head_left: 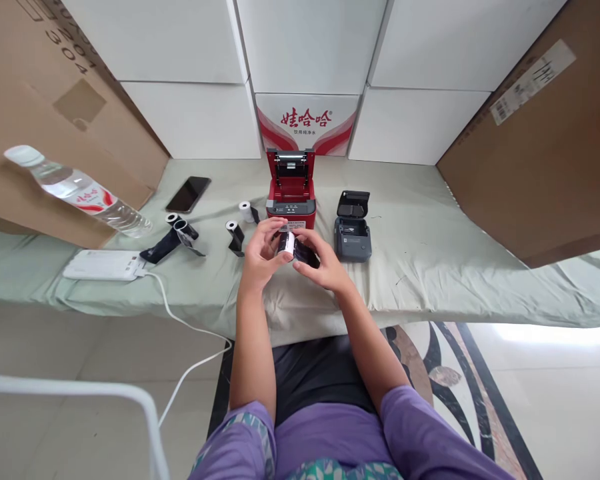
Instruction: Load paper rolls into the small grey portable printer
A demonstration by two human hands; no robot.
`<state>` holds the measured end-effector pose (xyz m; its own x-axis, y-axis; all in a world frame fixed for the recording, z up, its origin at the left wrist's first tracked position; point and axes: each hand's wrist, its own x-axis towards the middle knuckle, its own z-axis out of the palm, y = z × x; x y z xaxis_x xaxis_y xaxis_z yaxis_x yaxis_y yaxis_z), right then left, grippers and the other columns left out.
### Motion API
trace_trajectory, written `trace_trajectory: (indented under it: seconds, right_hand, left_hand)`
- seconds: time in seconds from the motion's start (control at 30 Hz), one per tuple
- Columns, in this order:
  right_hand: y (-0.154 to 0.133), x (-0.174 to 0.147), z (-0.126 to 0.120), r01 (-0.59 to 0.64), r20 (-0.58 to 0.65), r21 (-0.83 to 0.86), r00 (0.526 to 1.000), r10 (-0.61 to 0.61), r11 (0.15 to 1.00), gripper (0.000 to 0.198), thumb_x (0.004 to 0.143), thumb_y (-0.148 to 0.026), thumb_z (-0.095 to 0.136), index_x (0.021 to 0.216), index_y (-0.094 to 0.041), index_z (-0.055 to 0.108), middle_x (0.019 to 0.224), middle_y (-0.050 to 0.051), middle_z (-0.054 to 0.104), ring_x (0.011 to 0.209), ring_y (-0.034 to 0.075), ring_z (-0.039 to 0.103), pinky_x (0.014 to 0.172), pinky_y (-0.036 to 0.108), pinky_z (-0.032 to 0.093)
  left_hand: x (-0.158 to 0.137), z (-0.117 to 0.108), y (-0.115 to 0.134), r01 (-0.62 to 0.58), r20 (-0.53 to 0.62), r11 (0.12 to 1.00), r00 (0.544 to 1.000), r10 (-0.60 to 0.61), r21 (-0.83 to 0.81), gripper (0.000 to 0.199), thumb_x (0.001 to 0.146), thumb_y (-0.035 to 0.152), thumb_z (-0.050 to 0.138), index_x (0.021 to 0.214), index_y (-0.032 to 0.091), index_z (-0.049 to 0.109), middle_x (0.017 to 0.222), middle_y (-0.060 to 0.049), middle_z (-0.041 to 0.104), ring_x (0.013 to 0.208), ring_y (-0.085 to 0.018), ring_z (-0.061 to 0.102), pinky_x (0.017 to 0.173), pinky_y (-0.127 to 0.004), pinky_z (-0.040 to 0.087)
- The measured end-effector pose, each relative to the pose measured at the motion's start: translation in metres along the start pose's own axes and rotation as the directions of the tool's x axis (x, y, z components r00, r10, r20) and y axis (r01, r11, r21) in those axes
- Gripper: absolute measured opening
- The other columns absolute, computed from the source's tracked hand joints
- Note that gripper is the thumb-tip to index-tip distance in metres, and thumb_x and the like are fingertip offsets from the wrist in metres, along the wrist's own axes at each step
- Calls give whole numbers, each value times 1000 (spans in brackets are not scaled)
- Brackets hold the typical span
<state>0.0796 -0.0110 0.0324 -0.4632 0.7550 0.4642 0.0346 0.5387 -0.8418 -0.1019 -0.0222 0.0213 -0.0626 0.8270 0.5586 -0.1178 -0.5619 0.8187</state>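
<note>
My left hand (pixel 261 255) curls its fingers around a small paper roll (pixel 287 243), which shows a white band beside its dark outer layer. My right hand (pixel 326 261) pinches the black strip (pixel 307 254) that comes off this roll. Just beyond my hands stands a red label printer (pixel 291 193) with its lid raised. A smaller dark grey printer (pixel 353 239) sits to the right, its lid up too. To the left are two more paper rolls, one upright (pixel 245 211) and one nearer me (pixel 233 229), each with a black tail.
Further left lie dark rolls (pixel 186 230), a black phone (pixel 189 194), a white power bank (pixel 104 265) with a cable (pixel 173 313), and a water bottle (pixel 87 195). Cardboard boxes flank the cloth-covered surface (pixel 410 193); white boxes (pixel 310 47) line the back.
</note>
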Motion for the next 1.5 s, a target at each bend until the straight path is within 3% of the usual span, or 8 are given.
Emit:
trace_trajectory:
  seconds: [0.13, 0.33, 0.53, 0.67, 0.8, 0.97, 1.27, 1.5]
  right_hand:
    - [-7, -4, 0, 4, -23, -107, 1000, -6, 994, 65, 86, -44, 75, 143, -24, 51, 137, 12, 63, 115, 27, 64, 101, 44, 53]
    - [-20, -13, -5, -11, -83, -197, 997, -6, 980, 57, 88, -35, 71, 141, -24, 55, 133, 11, 67, 108, 24, 66, 95, 40, 54]
    - [-43, -23, -43, -176, -271, -394, 960, 69, 902, 39, 88, -42, 72, 122, -23, 67, 112, 8, 70, 92, 22, 65, 79, 34, 53]
    - [-59, -9, -93, -458, -359, -550, 885, 298, 698, 38, 89, -44, 68, 120, -23, 70, 108, 7, 74, 85, 21, 65, 78, 34, 50]
    - [-61, 24, -123, -590, -332, -707, 763, 554, 389, 35, 89, -44, 65, 116, -24, 75, 106, 8, 77, 92, 25, 68, 74, 32, 45]
    - [-38, 56, -117, -539, -342, -832, 686, 642, 133, 39, 91, -45, 62, 121, -24, 73, 115, 11, 77, 102, 31, 70, 72, 34, 46]
    - [-18, 64, -91, -425, -338, -905, 709, 618, -8, 39, 97, -39, 56, 126, -18, 71, 139, 20, 61, 109, 31, 70, 83, 37, 54]
    - [-20, 70, -90, -370, -294, -929, 703, 647, -21, 37, 96, -20, 53, 127, -14, 72, 132, 22, 64, 115, 35, 67, 88, 41, 54]
  left_hand:
    - [-1, 9, 4, 39, 31, 999, 999, -40, 36, 60, 73, 50, 91, 123, 27, 67, 137, -10, 56, 137, -30, 57, 108, -39, 55]
    - [-1, 24, 4, 89, 102, 994, 990, -94, 57, 64, 75, 60, 86, 126, 27, 65, 142, -11, 52, 140, -32, 54, 110, -42, 54]
    - [-10, 42, -15, 263, 176, 964, 948, -266, 42, 113, 72, 88, 65, 163, 36, 22, 156, -17, 42, 148, -35, 43, 114, -48, 48]
    - [-15, 57, -22, 420, 251, 905, 871, -423, 69, 105, 79, 78, 71, 161, 29, 30, 153, -19, 48, 144, -35, 48, 114, -50, 44]
    - [-17, 73, -18, 510, 451, 848, 728, -516, 147, 84, 86, 59, 77, 155, 24, 43, 144, -18, 61, 133, -31, 58, 110, -47, 45]
    - [-24, 87, -16, 567, 577, 798, 589, -565, 204, 75, 87, 46, 78, 152, 23, 48, 139, -15, 66, 120, -27, 66, 104, -43, 49]
    - [-28, 82, -23, 556, 620, 803, 558, -551, 213, 63, 90, 42, 75, 146, 22, 55, 139, -14, 67, 121, -25, 66, 105, -42, 48]
    - [-27, 80, -25, 546, 621, 810, 563, -545, 215, 59, 90, 42, 73, 144, 22, 57, 137, -13, 68, 122, -25, 65, 105, -43, 48]
